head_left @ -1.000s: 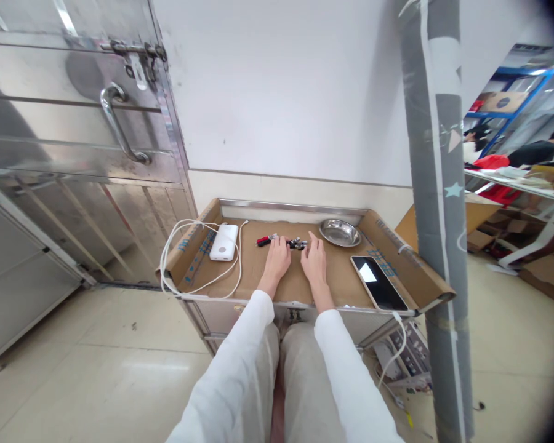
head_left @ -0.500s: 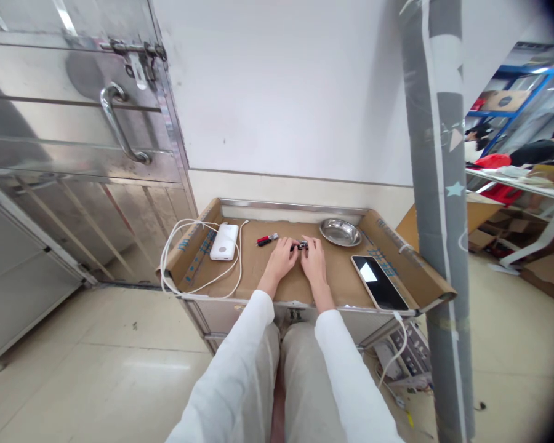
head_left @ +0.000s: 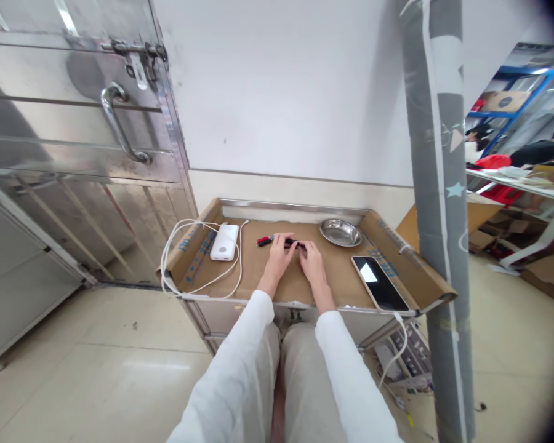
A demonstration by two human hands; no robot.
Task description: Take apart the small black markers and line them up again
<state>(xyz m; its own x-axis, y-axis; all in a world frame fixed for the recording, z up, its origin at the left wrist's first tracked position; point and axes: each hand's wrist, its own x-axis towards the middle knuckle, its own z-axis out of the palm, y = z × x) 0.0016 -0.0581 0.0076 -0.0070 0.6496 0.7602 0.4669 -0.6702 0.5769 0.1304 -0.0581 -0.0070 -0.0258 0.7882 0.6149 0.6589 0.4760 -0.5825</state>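
Over the middle of the brown covered tabletop, my left hand (head_left: 279, 255) and my right hand (head_left: 311, 261) come together with fingers closed around a small, slim black piece (head_left: 297, 243). Its ends are partly hidden by the fingertips, and it is too small to tell its kind. Just left of my left hand lies a small red and black item (head_left: 264, 240); the left fingers cover part of its metal end. A shallow round steel dish (head_left: 340, 233) stands behind and to the right of my right hand.
A white power bank (head_left: 224, 242) with a looping white cable (head_left: 240, 264) lies on the left. To the right a phone (head_left: 379, 282) rests near the front edge. Raised cardboard sides (head_left: 404, 261) border the table, and a grey wrapped pole (head_left: 443, 215) stands beside it.
The black piece has been turned between my fingers, and its shiny metal part shows less. My left hand has shifted slightly, its fingers now reaching over the red and black item's metal end.
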